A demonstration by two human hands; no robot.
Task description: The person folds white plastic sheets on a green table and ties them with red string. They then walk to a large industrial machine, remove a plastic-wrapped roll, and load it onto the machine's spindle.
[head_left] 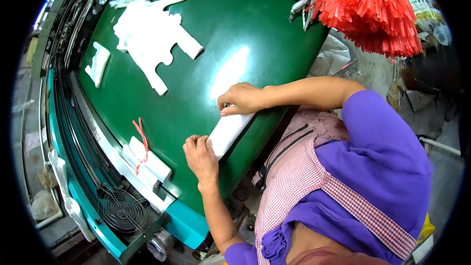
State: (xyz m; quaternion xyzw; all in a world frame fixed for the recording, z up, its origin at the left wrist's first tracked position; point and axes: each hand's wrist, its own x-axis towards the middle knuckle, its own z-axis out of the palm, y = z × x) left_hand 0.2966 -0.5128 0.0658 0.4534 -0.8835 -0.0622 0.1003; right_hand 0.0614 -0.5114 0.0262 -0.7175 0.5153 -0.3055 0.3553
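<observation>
Hands work at the near edge of a glossy green table [196, 68]. Left hand [201, 159] and right hand [243, 99] each grip one end of a folded stack of white plastic bags [228, 131], fingers clamped on it, the stack lying flat on the table's rim between them. Farther up the table lies a loose pile of white vest-style bags [149, 37]. Near the left hand sit two bundled white stacks [147, 162] with a red tie [142, 140] across them. A bunch of red plastic strings [373, 7] hangs at upper right.
</observation>
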